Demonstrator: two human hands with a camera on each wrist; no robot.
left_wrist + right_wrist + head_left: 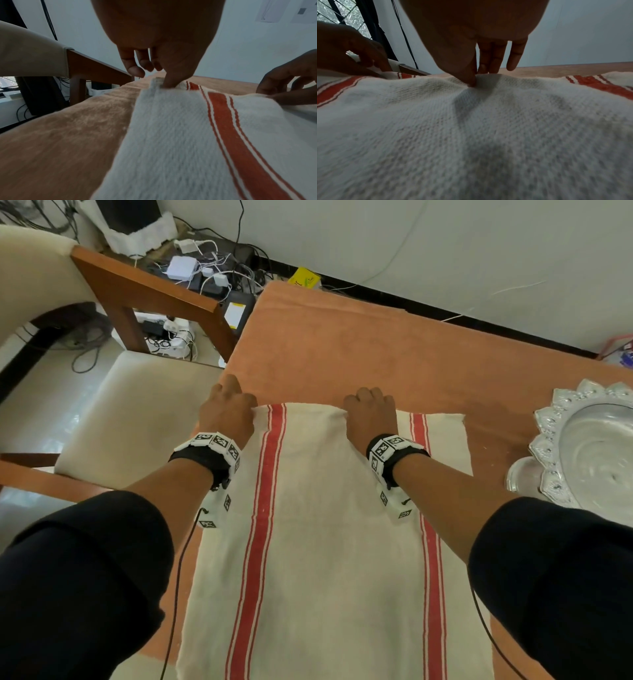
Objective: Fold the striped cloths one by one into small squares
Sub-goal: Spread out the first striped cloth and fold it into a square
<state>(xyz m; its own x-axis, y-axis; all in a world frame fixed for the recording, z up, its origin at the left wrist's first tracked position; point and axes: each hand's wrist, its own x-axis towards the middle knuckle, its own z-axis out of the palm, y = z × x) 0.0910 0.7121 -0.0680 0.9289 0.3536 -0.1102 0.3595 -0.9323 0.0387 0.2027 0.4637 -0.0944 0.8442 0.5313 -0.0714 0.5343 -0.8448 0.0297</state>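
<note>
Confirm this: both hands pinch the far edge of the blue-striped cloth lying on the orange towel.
Wrong in one respect: the stripes are red, not blue, as the head view shows. The left hand and right hand do pinch the far edge of the red-striped cloth on the orange towel.

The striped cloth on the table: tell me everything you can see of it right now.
The striped cloth is cream, coarsely woven, with two red bands edged by thin red lines running lengthwise. It lies spread flat on the orange table cover, its near end running out of the head view. The left hand pinches its far left corner, lifted slightly; the right hand pinches the far edge between the bands, puckering the weave. The far right corner lies free.
</note>
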